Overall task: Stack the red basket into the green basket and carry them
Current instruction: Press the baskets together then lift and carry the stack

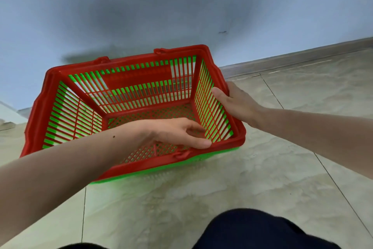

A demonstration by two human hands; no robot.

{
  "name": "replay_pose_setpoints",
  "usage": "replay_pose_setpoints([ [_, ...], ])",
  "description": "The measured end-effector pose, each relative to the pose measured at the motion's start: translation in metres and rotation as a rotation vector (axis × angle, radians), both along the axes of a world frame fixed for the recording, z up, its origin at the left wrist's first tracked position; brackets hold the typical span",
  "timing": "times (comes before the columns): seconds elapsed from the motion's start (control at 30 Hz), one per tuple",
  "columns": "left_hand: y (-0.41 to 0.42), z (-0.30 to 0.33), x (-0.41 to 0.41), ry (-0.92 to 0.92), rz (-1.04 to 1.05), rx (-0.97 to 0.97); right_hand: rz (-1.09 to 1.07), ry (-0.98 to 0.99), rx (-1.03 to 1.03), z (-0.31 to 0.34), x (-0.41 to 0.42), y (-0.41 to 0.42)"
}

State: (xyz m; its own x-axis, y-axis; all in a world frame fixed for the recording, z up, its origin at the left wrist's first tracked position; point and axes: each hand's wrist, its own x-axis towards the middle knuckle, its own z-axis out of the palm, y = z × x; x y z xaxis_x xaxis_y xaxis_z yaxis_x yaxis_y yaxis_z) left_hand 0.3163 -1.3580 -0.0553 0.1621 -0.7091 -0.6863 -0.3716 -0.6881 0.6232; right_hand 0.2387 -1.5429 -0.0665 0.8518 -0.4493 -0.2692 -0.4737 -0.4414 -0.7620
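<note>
From the head camera, looking down: the red basket (141,95) sits nested inside the green basket (193,159), and green shows through every slot in the red walls and along a thin strip under the near rim. The pair rests on the pale tiled floor (262,168), close to a blue-grey wall (161,6) with a grey skirting strip (302,55) along its foot.

The left hand (177,133) reaches across the near side and into the red basket, thumb laid along the near rim close to the right corner, fingers curled loosely down inside. It is partly closed around that rim; how firm the hold is, I cannot tell.

The right hand (236,101) is on the right end wall, thumb pressed against the inner slats, palm and fingers wrapped over the outside of the rim. That one pinches the red rim between thumb and fingers.

Two small red handle hinges poke up on the far rim, another on the near rim just beside the left thumb. Both forearms are bare. Dark clothing (262,232) fills the bottom edge.
</note>
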Motion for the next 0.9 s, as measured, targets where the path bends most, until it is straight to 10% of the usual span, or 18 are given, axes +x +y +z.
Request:
replay_pose_setpoints([
  [0.73, 0.032, -0.008, 0.008, 0.071, -0.013, -0.125, -0.047, 0.015, -0.135, -0.012, -0.019, 0.023],
  [0.9, 0.050, -0.002, 0.010, 0.042, 0.005, -0.098, -0.001, 0.027, -0.545, -0.010, -0.016, 0.029],
])
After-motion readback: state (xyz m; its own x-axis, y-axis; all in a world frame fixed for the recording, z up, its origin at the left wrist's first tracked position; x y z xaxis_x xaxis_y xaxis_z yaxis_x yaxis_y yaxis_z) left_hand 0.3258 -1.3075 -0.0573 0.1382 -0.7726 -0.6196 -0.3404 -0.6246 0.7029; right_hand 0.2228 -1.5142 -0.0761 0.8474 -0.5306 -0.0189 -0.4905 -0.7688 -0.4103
